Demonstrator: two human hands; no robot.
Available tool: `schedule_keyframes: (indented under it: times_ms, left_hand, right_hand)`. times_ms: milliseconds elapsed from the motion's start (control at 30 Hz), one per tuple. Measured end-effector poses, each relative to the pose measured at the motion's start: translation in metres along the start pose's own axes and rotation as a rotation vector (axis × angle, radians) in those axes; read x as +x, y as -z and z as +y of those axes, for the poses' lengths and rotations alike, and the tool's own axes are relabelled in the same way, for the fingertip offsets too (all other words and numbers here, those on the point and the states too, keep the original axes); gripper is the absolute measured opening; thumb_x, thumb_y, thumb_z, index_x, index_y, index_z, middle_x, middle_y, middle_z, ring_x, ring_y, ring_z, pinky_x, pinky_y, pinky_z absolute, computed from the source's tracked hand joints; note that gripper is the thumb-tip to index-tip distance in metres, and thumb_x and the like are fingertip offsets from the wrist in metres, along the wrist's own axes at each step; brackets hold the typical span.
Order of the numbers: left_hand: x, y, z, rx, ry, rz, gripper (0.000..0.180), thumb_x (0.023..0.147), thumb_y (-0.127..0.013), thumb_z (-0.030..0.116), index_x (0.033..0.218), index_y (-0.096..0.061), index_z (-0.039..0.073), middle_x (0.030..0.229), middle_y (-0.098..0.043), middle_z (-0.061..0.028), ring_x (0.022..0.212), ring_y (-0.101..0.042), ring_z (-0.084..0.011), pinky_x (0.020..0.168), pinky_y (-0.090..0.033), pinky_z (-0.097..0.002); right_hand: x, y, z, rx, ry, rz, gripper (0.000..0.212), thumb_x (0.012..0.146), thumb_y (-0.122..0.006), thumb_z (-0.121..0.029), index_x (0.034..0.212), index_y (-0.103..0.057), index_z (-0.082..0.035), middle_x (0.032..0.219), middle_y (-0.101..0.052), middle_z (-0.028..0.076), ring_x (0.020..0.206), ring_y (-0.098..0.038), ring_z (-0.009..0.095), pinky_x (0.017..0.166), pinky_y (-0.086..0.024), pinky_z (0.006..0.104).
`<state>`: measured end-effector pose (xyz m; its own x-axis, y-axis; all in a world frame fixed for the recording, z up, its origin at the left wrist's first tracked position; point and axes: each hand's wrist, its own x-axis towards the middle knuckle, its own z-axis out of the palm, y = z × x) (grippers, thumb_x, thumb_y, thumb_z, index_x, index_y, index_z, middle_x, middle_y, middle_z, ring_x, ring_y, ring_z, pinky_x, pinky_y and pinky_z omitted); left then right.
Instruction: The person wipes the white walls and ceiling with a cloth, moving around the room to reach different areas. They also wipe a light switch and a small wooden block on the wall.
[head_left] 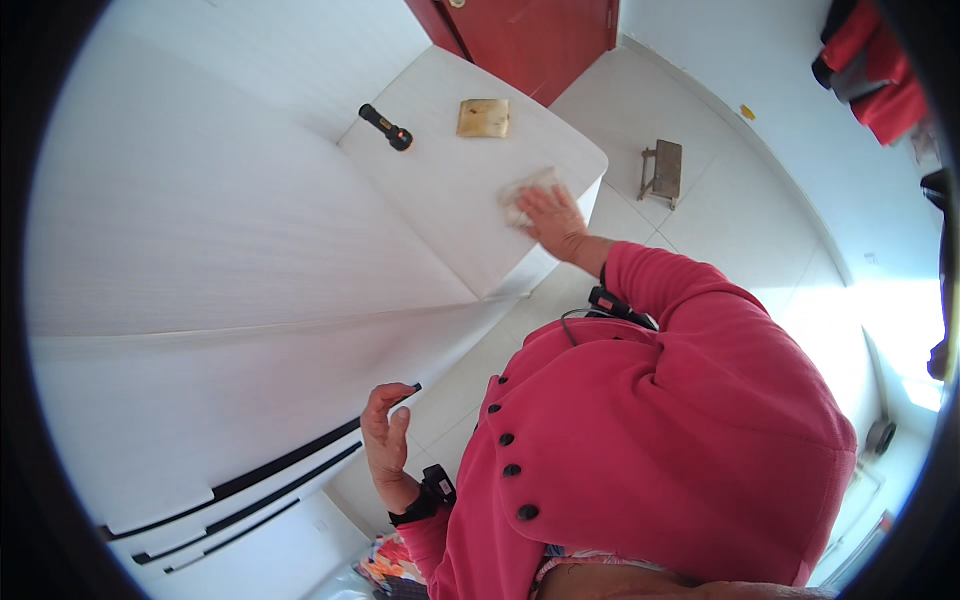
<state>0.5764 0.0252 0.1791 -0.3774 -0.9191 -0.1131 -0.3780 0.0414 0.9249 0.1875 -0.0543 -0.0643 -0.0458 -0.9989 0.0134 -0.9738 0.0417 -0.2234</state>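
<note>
My right hand (555, 221) lies over a pale, crumpled cloth (518, 205), pressing it against the white tabletop (460, 190) near its rounded edge. The cloth is partly hidden under the fingers and looks slightly blurred. Lower down, my left hand (385, 440) is raised beside the white cabinet front, close to its black trim strip (300, 455). Its fingers are bent, the thumb stands apart from them, and nothing shows in its grasp. Farther back on the tabletop lie a black flashlight (386, 128) and a flat gold-brown square object (484, 118).
A small wooden stool (663, 172) stands on the tiled floor to the right. Behind the tabletop is a red door (540, 45). Red and dark clothes (880, 80) hang at the upper right. A tall white panel (200, 200) rises on the left.
</note>
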Motion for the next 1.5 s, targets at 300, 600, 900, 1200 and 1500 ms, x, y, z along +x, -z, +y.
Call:
schedule_keyframes:
  times_ms: [300, 600, 900, 1200, 1500]
  left_hand:
    - [0.066, -0.047, -0.054, 0.148, -0.026, -0.616, 0.024, 0.093, -0.064, 0.013, 0.114, -0.063, 0.001, 0.11, -0.068, -0.0089, 0.105, -0.062, -0.0216, 0.097, -0.045, -0.033]
    - [0.117, -0.124, -0.096, 0.085, -0.069, -0.426, 0.044, 0.097, -0.056, 0.014, 0.137, -0.048, -0.002, 0.138, -0.054, -0.0176, 0.13, -0.05, -0.0269, 0.108, -0.038, -0.0377]
    - [0.123, -0.161, -0.101, 0.093, -0.026, -0.362, 0.052, 0.103, -0.051, 0.014, 0.149, -0.034, -0.002, 0.148, -0.042, -0.0179, 0.135, -0.043, -0.0248, 0.111, -0.034, -0.035]
    - [0.113, -0.15, -0.127, 0.483, -0.417, -0.52, 0.057, 0.101, -0.051, 0.015, 0.151, -0.029, -0.001, 0.153, -0.035, -0.0212, 0.141, -0.037, -0.0307, 0.114, -0.032, -0.0396]
    - [0.101, -0.106, -0.158, 0.275, -0.295, -0.661, 0.059, 0.098, -0.054, 0.014, 0.15, -0.031, 0.001, 0.152, -0.037, -0.0181, 0.142, -0.035, -0.0312, 0.115, -0.028, -0.0431]
  right_hand:
    - [-0.035, -0.029, -0.129, 0.187, -0.053, 0.143, 0.057, 0.097, -0.053, -0.038, 0.147, -0.043, -0.013, 0.157, -0.034, 0.003, 0.147, -0.025, 0.02, 0.123, -0.015, 0.0448]
    - [-0.042, -0.023, -0.122, 0.312, -0.015, 0.088, 0.056, 0.094, -0.058, -0.031, 0.145, -0.045, -0.012, 0.156, -0.035, 0.003, 0.148, -0.024, 0.02, 0.123, -0.015, 0.0419]
    - [-0.061, -0.041, -0.112, 0.279, 0.013, 0.343, 0.043, 0.085, -0.068, -0.021, 0.126, -0.06, -0.013, 0.145, -0.049, -0.002, 0.142, -0.035, 0.015, 0.12, -0.018, 0.0368]
    - [-0.071, -0.05, -0.135, 0.312, -0.145, 0.422, 0.043, 0.086, -0.064, -0.018, 0.129, -0.06, -0.012, 0.147, -0.048, -0.001, 0.144, -0.033, 0.017, 0.123, -0.016, 0.0429]
    - [-0.076, -0.057, -0.178, 0.362, -0.455, 0.5, 0.048, 0.085, -0.062, -0.017, 0.132, -0.057, -0.012, 0.146, -0.048, 0.001, 0.143, -0.034, 0.017, 0.122, -0.017, 0.0497]
